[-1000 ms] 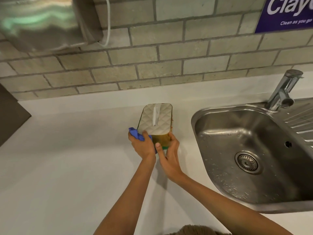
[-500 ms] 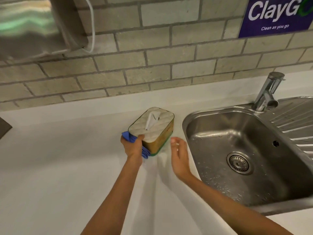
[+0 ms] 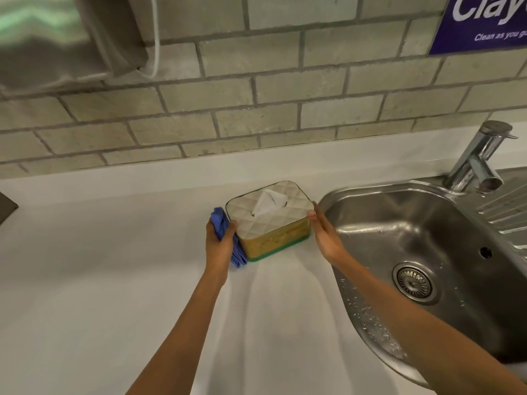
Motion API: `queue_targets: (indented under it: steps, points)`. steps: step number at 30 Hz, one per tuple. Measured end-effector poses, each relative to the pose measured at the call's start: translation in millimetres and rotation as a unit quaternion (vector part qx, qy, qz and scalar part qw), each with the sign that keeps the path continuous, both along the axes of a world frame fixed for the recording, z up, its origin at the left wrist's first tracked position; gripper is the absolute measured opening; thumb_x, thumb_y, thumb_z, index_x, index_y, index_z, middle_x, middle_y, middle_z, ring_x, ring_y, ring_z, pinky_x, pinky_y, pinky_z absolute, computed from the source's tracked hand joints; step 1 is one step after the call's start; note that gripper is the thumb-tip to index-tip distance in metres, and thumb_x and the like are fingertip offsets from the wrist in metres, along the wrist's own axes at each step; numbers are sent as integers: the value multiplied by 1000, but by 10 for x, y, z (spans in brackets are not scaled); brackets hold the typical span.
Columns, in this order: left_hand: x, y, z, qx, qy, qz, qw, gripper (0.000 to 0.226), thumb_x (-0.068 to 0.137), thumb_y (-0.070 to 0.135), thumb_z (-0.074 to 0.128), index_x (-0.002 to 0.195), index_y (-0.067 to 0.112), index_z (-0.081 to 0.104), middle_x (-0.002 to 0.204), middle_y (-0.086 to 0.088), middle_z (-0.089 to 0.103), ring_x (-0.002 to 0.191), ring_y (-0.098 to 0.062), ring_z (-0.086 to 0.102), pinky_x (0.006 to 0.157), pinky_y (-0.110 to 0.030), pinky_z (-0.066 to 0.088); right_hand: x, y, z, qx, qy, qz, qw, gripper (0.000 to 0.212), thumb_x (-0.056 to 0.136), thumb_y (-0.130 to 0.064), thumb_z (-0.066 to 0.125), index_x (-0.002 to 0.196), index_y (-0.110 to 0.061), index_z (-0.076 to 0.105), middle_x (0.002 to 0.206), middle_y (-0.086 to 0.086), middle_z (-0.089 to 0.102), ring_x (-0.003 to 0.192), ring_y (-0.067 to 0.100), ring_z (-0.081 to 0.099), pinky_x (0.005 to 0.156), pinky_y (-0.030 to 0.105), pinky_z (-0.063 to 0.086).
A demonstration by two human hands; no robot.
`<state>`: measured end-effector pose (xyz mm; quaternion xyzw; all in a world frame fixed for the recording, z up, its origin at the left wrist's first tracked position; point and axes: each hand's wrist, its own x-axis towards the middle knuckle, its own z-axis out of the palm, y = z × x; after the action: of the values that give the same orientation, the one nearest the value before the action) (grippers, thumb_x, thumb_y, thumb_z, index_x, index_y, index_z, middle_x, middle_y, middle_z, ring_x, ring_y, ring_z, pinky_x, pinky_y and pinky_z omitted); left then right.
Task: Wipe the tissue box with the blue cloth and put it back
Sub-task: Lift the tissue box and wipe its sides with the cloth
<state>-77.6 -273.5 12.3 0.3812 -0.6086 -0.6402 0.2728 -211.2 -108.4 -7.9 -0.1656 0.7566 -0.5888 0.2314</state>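
Note:
The tissue box (image 3: 273,220) stands on the white counter (image 3: 114,280), just left of the sink. It has a quilted white lid, a tissue poking out of the slot, yellow sides and a green base. My left hand (image 3: 219,243) holds the bunched blue cloth (image 3: 225,238) pressed against the box's left side, thumb on the lid corner. My right hand (image 3: 325,233) lies flat with straight fingers against the box's right end, fingertips at the lid edge.
A steel sink (image 3: 422,252) with a wet basin and drain lies directly right of the box, its tap (image 3: 476,158) at the back. A brick wall runs behind the counter. A metal dispenser (image 3: 57,38) hangs top left, a purple sign (image 3: 484,21) top right.
The box has turned on the counter, its long side now facing me. My right hand let go of the front, drew back, then came up against the right end. The cloth stayed on the left side.

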Motion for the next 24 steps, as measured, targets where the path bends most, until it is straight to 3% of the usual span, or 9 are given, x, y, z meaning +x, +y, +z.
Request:
queue_targets:
  steps: [4, 8, 11, 13, 15, 18, 20, 22, 24]
  points:
    - [107, 252, -130, 2, 19, -21, 1000, 53, 95, 25, 50, 144, 17, 32, 139, -2, 49, 115, -13, 52, 96, -23, 40, 10, -27, -37, -19, -5, -9, 1000, 54, 93, -53, 31, 138, -25, 42, 125, -9, 49, 116, 8, 42, 96, 23, 28]
    - [142, 356, -165, -2, 21, -20, 1000, 56, 95, 26, 49, 147, 20, 27, 144, -2, 46, 127, -18, 49, 107, -31, 39, 54, -10, -33, -34, 8, -23, 999, 48, 93, -49, 37, 128, -20, 51, 112, -8, 56, 106, 8, 50, 88, 18, 37]
    - [140, 305, -71, -15, 17, -2, 1000, 50, 96, 29, 47, 144, 20, 35, 137, -2, 52, 118, -16, 53, 102, -28, 41, 76, 31, 34, -26, 30, -31, 999, 47, 91, -48, 44, 121, -14, 55, 109, 0, 63, 97, 12, 58, 66, 6, 46]
    - [147, 274, 25, -28, -6, 8, 1000, 48, 95, 35, 47, 140, 21, 40, 127, 0, 57, 114, -17, 54, 102, -31, 42, 84, 58, 117, -6, 43, -44, 998, 56, 87, -53, 48, 123, -12, 54, 100, 4, 64, 91, 15, 59, 65, 12, 48]
    - [159, 234, 121, -41, -44, 17, 998, 44, 94, 42, 46, 133, 22, 47, 113, 1, 58, 112, -23, 56, 102, -37, 44, 87, 89, 211, 28, 60, -52, 996, 68, 80, -64, 48, 128, -15, 51, 89, 2, 62, 88, 18, 59, 78, 28, 53]
    - [190, 170, 272, -57, -110, 11, 992, 44, 91, 51, 44, 120, 19, 54, 105, -4, 61, 105, -29, 59, 100, -44, 45, 98, 147, 326, 65, 60, -37, 995, 88, 71, -75, 47, 138, -19, 43, 120, 9, 61, 108, 26, 60, 95, 45, 51]
    - [211, 119, 349, -67, -152, 1, 986, 42, 90, 54, 43, 110, 19, 56, 102, -6, 62, 101, -30, 59, 98, -45, 46, 114, 181, 387, 83, 43, -14, 996, 97, 66, -79, 47, 140, -18, 39, 129, 14, 59, 104, 30, 65, 87, 46, 55]
    - [236, 76, 413, -77, -178, -10, 981, 34, 88, 54, 43, 95, 22, 54, 95, -4, 61, 93, -28, 59, 93, -41, 47, 136, 226, 454, 108, 16, 13, 994, 111, 53, -88, 45, 140, -19, 40, 111, 15, 68, 78, 25, 73, 73, 39, 60]
    - [254, 53, 470, -86, -196, -19, 977, 30, 87, 52, 44, 79, 24, 52, 84, -2, 61, 85, -25, 58, 85, -37, 47, 147, 262, 503, 140, -14, 46, 989, 120, 41, -93, 40, 137, -21, 43, 90, 11, 71, 67, 21, 71, 63, 31, 56]
